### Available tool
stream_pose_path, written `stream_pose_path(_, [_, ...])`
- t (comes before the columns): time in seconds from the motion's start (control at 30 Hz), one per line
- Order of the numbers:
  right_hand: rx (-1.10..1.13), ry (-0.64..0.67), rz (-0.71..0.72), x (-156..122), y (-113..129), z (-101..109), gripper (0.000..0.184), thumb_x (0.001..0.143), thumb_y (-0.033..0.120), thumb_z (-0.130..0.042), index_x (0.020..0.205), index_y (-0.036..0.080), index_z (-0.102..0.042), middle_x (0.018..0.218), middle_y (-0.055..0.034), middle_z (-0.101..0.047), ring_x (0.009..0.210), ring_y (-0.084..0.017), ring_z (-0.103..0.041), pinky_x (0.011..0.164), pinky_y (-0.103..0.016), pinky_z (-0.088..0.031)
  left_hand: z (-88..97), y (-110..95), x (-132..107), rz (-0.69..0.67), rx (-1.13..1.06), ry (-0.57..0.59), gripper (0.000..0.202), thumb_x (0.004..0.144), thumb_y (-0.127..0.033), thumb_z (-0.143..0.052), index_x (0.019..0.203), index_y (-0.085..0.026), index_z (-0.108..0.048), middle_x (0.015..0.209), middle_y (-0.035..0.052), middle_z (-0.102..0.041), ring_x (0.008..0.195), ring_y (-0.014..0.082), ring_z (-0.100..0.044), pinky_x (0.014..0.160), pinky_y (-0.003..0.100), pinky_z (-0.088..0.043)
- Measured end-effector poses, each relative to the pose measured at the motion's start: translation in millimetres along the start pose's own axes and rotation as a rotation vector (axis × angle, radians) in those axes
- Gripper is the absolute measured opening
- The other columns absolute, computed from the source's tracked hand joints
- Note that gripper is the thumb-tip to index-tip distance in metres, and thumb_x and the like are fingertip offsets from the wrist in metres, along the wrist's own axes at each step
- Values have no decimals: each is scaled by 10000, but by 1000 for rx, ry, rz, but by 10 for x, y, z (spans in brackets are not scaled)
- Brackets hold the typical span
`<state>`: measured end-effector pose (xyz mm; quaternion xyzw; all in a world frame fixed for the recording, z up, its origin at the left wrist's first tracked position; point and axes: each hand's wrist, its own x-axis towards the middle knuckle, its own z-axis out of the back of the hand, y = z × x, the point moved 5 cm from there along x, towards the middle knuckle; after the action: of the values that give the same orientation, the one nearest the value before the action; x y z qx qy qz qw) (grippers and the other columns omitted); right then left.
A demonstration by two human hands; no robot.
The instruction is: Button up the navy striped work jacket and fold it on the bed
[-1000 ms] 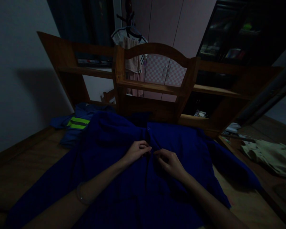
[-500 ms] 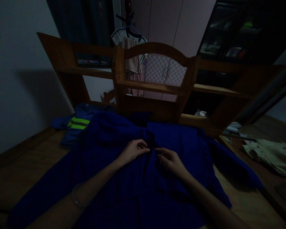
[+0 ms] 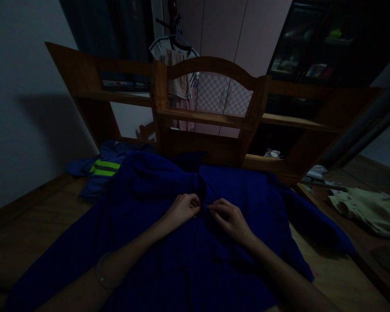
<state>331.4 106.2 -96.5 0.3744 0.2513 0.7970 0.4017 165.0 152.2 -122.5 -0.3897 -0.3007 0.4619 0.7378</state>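
I am bending both hands over a blue shirt [image 3: 247,186], which is lying spread on a wooden board [image 3: 331,281] right in front of me, its top end facing the shelf [image 3: 208,117]. My right hand [image 3: 219,215] is gripping the shirt, thumb and fingers pinching the edge of the front flap near the upper middle. My left hand [image 3: 196,208] is meeting it from the other side of the opening, fingers curling in toward the thumb; in this dim light I cannot tell whether any cloth is sitting between them. A small pale spot [image 3: 195,216] is showing just under those fingertips. The two hands are staying apart, with the dark gap of the opening running between them and up above. A bangle [image 3: 101,275] is circling my left forearm. One sleeve is stretching out to my right, the other side of the shirt spreading down to my left. Beyond it on the left, a crumpled blue cloth [image 3: 92,190] with a bright green strip [image 3: 104,163] is lying by the wall [image 3: 16,143]. Pale cloth [image 3: 370,212] is resting off to the right, and clothes [image 3: 178,80] are hanging behind the shelf
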Motion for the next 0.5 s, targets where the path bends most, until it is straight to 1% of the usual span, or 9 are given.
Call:
stream_pose_path(0.07, [9,1,31,0,31,-5,236,903,223,-497,1077,244,-656,982,-39,-608,859,-142,-591,743,-249,-445,-16,-10,-7,38,-87,-5,139,722,-190,-526,824,-161,-616,729,33,-678,625,158,-646,550,223,-471])
stream_pose_path(0.1, [17,-8,34,-4,39,2,242,909,226,-489,1089,243,-650,971,-41,-613,840,-142,-595,735,-251,-448,-10,-44,-15,33,-107,-35,145,716,-181,-531,827,-158,-622,744,37,-680,647,160,-650,571,226,-479])
stream_pose_path(0.2, [40,-81,13,-20,65,70,233,914,251,-493,1086,232,-648,874,-37,-626,745,-141,-598,695,-256,-452,23,-216,-57,-26,-171,-154,145,718,-169,-552,828,-151,-644,811,46,-683,759,159,-652,685,230,-491])
stream_pose_path(0.27, [64,-147,-7,-30,95,134,201,899,270,-525,1043,223,-658,823,-30,-629,707,-142,-597,684,-261,-453,12,-319,-86,-54,-259,-180,136,738,-189,-565,839,-151,-647,835,42,-680,791,152,-646,730,227,-488])
stream_pose_path(0.33, [118,-181,-54,-30,106,166,170,881,292,-558,992,214,-661,804,-26,-636,688,-143,-602,677,-262,-457,-22,-375,-106,-70,-339,-166,126,747,-199,-576,842,-149,-643,834,38,-676,794,146,-641,742,224,-482])
stream_pose_path(0.4, [225,-169,-148,-17,65,146,170,869,320,-576,970,203,-647,752,-17,-639,644,-139,-605,636,-252,-461,-58,-373,-115,-61,-398,-145,120,739,-192,-595,837,-141,-641,835,41,-673,802,146,-636,747,223,-474])
stream_pose_path(0.43, [291,-150,-203,-9,26,117,177,860,333,-589,963,196,-635,713,-10,-635,620,-137,-604,610,-244,-461,-77,-352,-116,-35,-430,-127,122,729,-189,-610,833,-135,-641,829,43,-671,792,144,-632,733,221,-468])
stream_pose_path(0.5, [415,-109,-295,4,-71,50,200,831,346,-626,942,180,-610,643,5,-618,580,-131,-595,567,-227,-454,-125,-290,-119,69,-520,-69,148,712,-213,-645,831,-123,-644,782,38,-658,726,129,-613,667,207,-449])
